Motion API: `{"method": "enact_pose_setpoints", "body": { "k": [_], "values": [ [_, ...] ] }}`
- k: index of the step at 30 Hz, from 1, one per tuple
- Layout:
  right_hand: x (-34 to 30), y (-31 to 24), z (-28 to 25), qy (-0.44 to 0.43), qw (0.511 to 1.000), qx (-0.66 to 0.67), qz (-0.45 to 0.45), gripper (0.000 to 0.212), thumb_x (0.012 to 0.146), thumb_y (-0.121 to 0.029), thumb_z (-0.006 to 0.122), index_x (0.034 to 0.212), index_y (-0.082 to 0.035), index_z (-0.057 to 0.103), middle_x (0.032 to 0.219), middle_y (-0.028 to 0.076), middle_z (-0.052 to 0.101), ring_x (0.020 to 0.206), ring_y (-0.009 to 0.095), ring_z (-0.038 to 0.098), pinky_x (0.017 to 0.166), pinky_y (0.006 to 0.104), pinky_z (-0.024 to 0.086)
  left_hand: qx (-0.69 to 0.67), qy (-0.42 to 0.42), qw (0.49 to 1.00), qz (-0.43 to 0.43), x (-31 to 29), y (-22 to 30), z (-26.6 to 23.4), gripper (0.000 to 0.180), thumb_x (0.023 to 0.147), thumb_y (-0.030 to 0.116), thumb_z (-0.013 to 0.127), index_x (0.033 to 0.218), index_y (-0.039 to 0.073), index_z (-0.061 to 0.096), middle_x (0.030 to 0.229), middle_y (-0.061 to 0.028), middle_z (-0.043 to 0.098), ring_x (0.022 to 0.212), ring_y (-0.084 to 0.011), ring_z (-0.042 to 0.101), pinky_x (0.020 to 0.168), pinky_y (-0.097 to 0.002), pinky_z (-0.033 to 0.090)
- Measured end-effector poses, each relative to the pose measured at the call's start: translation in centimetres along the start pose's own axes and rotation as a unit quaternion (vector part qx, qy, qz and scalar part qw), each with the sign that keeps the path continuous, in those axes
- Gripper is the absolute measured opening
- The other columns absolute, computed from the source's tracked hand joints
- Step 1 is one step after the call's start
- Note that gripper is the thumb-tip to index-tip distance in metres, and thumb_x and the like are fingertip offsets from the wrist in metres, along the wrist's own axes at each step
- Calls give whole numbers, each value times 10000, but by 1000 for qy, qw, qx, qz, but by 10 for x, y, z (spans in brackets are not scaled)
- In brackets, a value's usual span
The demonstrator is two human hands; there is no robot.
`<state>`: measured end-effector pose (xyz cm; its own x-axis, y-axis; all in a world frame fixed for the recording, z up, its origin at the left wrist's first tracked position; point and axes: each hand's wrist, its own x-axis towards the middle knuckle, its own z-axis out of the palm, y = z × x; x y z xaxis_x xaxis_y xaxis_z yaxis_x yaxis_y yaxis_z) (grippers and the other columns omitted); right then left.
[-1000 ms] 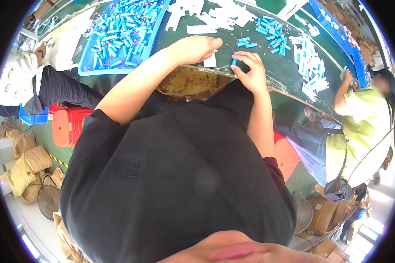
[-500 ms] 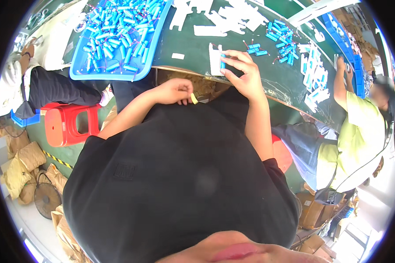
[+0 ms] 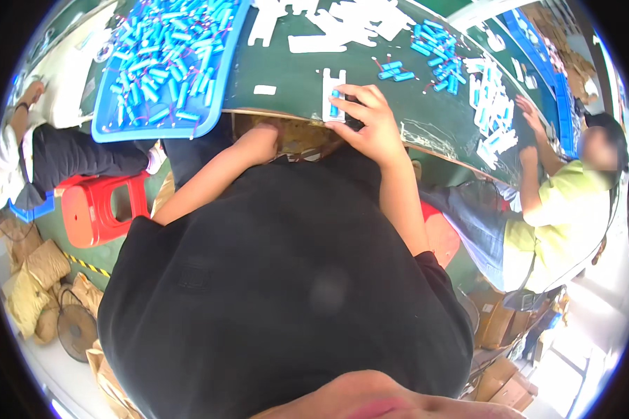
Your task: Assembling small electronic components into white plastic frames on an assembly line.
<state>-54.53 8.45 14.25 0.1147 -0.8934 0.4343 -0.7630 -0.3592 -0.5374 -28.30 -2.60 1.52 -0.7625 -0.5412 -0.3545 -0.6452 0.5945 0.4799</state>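
My right hand (image 3: 374, 129) is at the table's near edge, fingers bent over a white plastic holder (image 3: 327, 94) that lies flat there. A blue battery cell (image 3: 334, 106) sits lengthwise in the holder, under my fingertips. My left hand (image 3: 261, 142) is down at the table edge, over an opening with yellowish-brown contents (image 3: 297, 136). Its fingers are hidden, so whether they hold anything does not show. Left of the holder, a small white label-like piece (image 3: 264, 90) lies on the green table (image 3: 286, 77).
A blue tray (image 3: 223, 84) heaped with wired blue cells stands at the left. Empty white holders (image 3: 318, 44) lie at the back; loose blue cells (image 3: 437, 52) and filled holders (image 3: 493, 105) are on the right. A co-worker (image 3: 566, 195) sits at right, with another person's leg (image 3: 91, 150) at left.
My left hand has dropped from near my chest into the opening, taking a small yellow piece out of sight. My right hand stays at the holder. The co-worker's arms have moved.
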Motion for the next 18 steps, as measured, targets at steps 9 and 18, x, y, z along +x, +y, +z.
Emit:
{"method": "enact_pose_setpoints", "body": {
  "k": [9, 18],
  "values": [
    [-52, 41, -105, 180, 958, -186, 123, 397, 794, -191, 932, 1147, -64, 799, 1240, 148, 764, 1129, 352, 714, 1001, 448, 570, -521, 18, 801, 294, -43, 87, -111, 172, 1025, -67, 522, 967, -3, 671, 950, -69, 688, 835, -135, 697, 712, -279, 550],
    [-48, 66, -91, 249, 936, -89, 234, 236, 913, -84, 799, 1148, -103, 792, 1087, 104, 756, 862, 193, 722, 721, 329, 559, 204, 364, 908, 47, 21, 80, -113, 494, 944, 143, 695, 1411, 14, 600, 1528, -172, 584, 1547, -354, 433, 1220, -514, 420]
  ]
}}
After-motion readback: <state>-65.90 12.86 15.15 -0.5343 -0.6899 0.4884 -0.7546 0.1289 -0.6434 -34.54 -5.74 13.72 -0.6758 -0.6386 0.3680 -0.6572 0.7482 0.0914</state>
